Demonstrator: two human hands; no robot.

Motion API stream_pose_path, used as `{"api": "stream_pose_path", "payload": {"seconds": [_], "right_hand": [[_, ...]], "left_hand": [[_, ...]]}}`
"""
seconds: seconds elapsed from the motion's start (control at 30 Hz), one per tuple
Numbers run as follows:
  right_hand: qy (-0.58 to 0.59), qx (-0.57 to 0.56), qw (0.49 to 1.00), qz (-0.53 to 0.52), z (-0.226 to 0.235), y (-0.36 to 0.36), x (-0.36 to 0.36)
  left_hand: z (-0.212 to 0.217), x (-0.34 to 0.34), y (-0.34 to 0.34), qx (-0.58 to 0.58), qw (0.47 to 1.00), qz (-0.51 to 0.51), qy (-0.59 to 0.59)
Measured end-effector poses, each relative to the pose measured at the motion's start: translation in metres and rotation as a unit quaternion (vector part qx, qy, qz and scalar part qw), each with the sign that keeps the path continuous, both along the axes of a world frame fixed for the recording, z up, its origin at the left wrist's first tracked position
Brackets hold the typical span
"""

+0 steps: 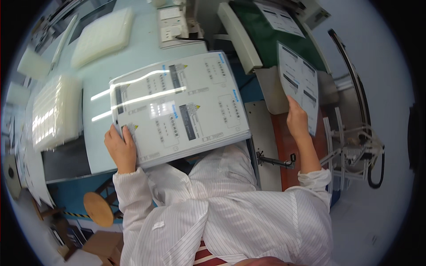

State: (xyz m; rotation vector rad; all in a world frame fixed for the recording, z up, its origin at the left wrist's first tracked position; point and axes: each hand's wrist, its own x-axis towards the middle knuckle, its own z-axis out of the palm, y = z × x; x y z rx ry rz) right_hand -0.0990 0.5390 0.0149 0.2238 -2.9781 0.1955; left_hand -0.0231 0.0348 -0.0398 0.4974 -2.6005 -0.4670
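Note:
My left hand [120, 148] grips the lower left corner of a thick stack of glossy printed sheets [177, 106], thumb on top; the stack is tilted over the pale green table [146, 48]. My right hand [296, 119] holds a single printed sheet [299, 84] by its lower edge, over the end of a green conveyor belt [270, 44]. Another printed sheet [279, 17] lies farther up the belt. Both arms wear white striped sleeves.
White foam trays [103, 36] and a stack of clear plastic trays [55, 113] sit on the table's left. A power strip [173, 26] lies at the back. A round wooden stool [98, 208] stands lower left. Metal frame and cables [359, 146] are at right.

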Motion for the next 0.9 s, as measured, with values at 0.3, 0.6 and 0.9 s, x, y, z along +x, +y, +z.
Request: {"api": "stream_pose_path", "payload": {"seconds": [0.3, 0.6, 0.9], "right_hand": [[0.273, -0.129, 0.853, 0.425, 0.046, -0.117, 0.035], [0.161, -0.155, 0.804, 0.552, 0.034, -0.119, 0.051], [0.137, -0.326, 0.850, 0.391, 0.047, -0.103, 0.062]], "left_hand": [[0.017, 0.010, -0.003, 0.049, 0.983, 0.004, 0.176], [0.042, 0.023, -0.046, 0.810, 0.579, -0.097, 0.016], [0.055, -0.007, -0.034, 0.659, 0.743, -0.054, -0.105]]}}
